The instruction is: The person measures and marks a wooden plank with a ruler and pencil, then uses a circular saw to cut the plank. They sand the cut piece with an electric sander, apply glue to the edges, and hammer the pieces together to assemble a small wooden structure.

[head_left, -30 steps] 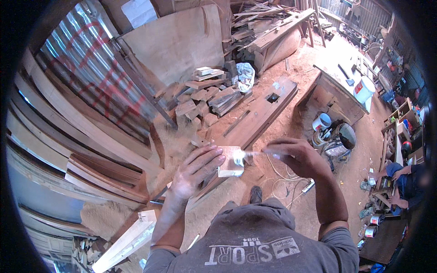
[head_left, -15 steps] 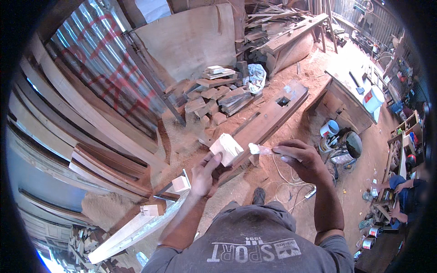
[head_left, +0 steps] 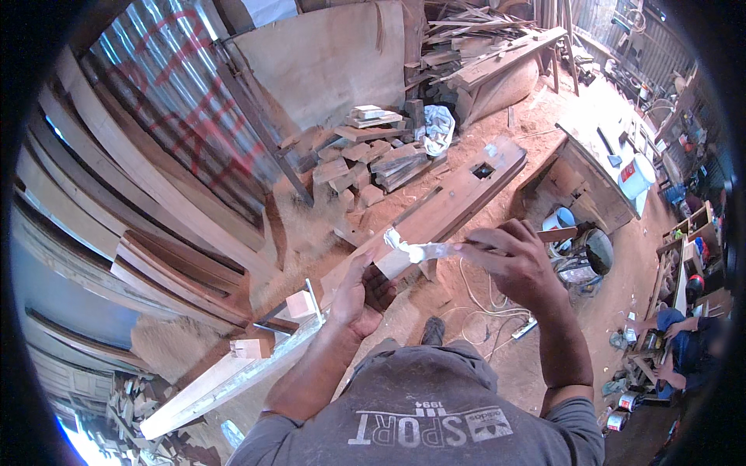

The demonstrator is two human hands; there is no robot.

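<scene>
In my left hand (head_left: pixel 357 301) is a pale wooden block (head_left: pixel 393 266), gripped between thumb and fingers with the palm partly turned up. Thick white paste (head_left: pixel 394 238) lies along its notched upper end. My right hand (head_left: pixel 513 262) pinches a thin flat spatula-like stick (head_left: pixel 440 250); a brown length of it sticks out behind the fingers. Its tip, loaded with white paste, touches the block's end or hovers just over it; I cannot tell which. Both hands are in front of my chest, over the near part of a brown plank bench (head_left: pixel 458 198).
Left of my arm, a long pale timber (head_left: pixel 202 398) lies with a metal clamp and wooden pieces (head_left: pixel 301 303). Offcuts (head_left: pixel 361 167) are heaped beyond the bench. Buckets (head_left: pixel 558 220) stand at right, and a cord (head_left: pixel 497 311) crosses the floor. Another person (head_left: pixel 684 349) is at far right.
My right hand has moved left, bringing the pasted tip to the block. White paste now covers the block's upper end, and the block has tilted in my left hand.
</scene>
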